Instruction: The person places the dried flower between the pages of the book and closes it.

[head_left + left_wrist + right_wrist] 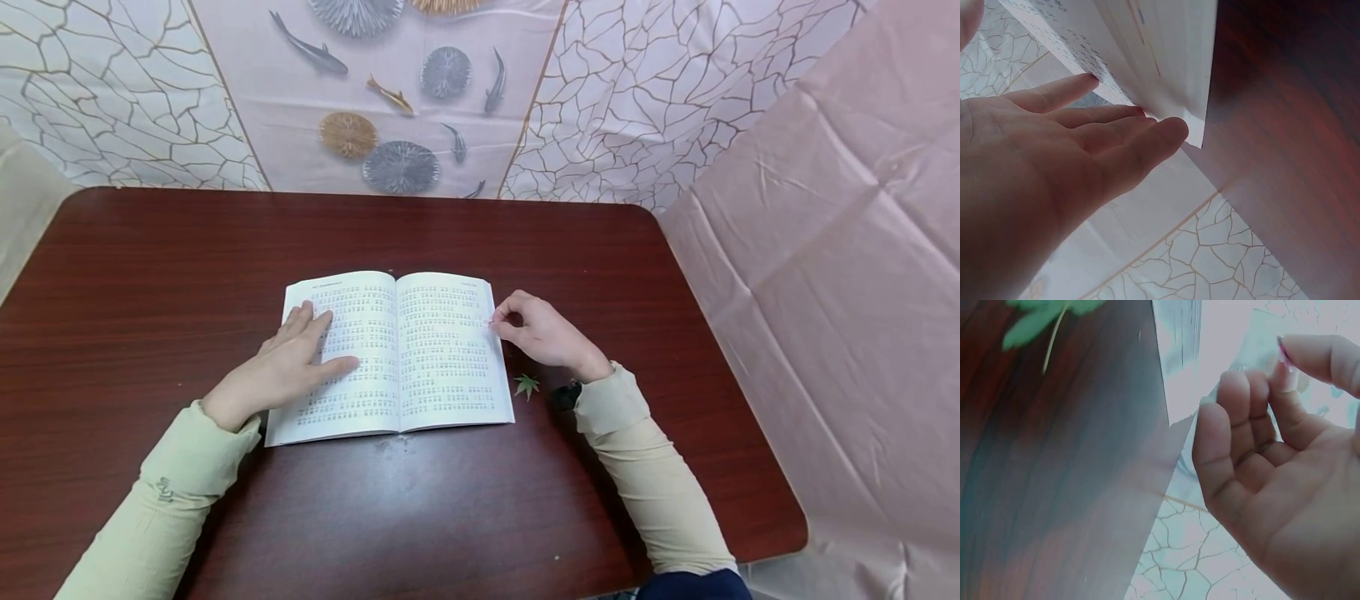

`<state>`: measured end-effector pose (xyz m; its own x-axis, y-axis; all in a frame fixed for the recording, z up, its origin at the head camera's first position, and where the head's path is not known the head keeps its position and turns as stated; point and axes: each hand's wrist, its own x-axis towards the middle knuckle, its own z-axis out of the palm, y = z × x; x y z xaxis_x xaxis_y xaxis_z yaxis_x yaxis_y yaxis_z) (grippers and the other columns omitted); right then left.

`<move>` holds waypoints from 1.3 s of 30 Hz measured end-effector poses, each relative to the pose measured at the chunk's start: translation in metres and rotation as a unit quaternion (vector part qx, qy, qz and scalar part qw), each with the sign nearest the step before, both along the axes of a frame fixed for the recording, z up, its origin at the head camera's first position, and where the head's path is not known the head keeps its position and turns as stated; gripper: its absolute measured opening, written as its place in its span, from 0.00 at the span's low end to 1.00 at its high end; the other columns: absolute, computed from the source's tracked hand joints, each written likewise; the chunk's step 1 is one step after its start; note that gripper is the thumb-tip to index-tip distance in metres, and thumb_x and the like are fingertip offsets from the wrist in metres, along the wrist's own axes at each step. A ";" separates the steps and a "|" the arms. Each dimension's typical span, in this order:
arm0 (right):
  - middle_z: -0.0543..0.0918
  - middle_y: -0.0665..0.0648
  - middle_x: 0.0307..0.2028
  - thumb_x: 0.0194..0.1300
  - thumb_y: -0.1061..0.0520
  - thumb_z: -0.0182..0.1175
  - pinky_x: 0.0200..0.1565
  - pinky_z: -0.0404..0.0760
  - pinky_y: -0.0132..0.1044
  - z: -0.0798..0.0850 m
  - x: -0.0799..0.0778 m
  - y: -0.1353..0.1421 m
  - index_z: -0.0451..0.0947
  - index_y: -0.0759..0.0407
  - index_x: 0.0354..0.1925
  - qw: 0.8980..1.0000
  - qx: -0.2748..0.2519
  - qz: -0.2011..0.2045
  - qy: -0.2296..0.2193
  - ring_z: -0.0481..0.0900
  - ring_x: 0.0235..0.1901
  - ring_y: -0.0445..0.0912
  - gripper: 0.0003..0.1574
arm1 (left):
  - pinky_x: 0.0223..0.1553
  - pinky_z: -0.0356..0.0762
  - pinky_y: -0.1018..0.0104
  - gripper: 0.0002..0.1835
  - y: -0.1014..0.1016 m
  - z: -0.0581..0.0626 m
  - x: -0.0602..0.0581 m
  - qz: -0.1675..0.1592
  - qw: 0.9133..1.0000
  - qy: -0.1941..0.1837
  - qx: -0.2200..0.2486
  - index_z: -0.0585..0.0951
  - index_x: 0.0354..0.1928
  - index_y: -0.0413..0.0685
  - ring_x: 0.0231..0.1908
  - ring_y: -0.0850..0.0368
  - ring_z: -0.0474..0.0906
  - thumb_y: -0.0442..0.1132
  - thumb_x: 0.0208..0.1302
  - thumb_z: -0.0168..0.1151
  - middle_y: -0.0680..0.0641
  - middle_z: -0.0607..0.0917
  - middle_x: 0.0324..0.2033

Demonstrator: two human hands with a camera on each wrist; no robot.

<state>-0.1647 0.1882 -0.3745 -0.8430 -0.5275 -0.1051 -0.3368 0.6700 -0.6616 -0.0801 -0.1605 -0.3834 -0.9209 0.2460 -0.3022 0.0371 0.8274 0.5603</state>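
Observation:
An open book point(450, 358) with printed pages lies on the dark reddish-brown table. My left hand point(281, 371) rests on its left page, fingers spread and fairly straight; the left wrist view shows that palm point(1066, 156) against the page edges. At the right page's outer edge, my right hand point(546, 333) pinches a small, thin pink thing point(1283, 351) between thumb and index finger. It is too small to tell its kind. A green maple leaf point(527, 385) lies on the table just right of the book, below the right hand.
The wooden table point(150, 275) has rounded far corners. Patterned white cloth point(630, 92) hangs behind it, and pinkish cloth point(847, 250) drapes along the right side. A dark band point(566, 395) sits at the right wrist.

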 end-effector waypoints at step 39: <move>0.76 0.52 0.36 0.66 0.58 0.62 0.37 0.75 0.35 -0.010 0.007 -0.034 0.82 0.56 0.34 0.999 -0.004 0.032 0.002 0.73 0.36 0.44 0.04 | 0.64 0.40 0.29 0.51 -0.001 -0.001 0.001 0.001 1.000 0.002 0.003 0.49 0.73 0.28 0.72 0.30 0.33 0.62 0.67 0.54 0.25 0.38 0.72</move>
<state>-0.1578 0.1544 -0.3846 -0.8076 -0.5819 -0.0961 -0.3825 0.6407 -0.6657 -0.0792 -0.1613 -0.3841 -0.9224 0.2460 -0.2978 0.0374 0.8243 0.5650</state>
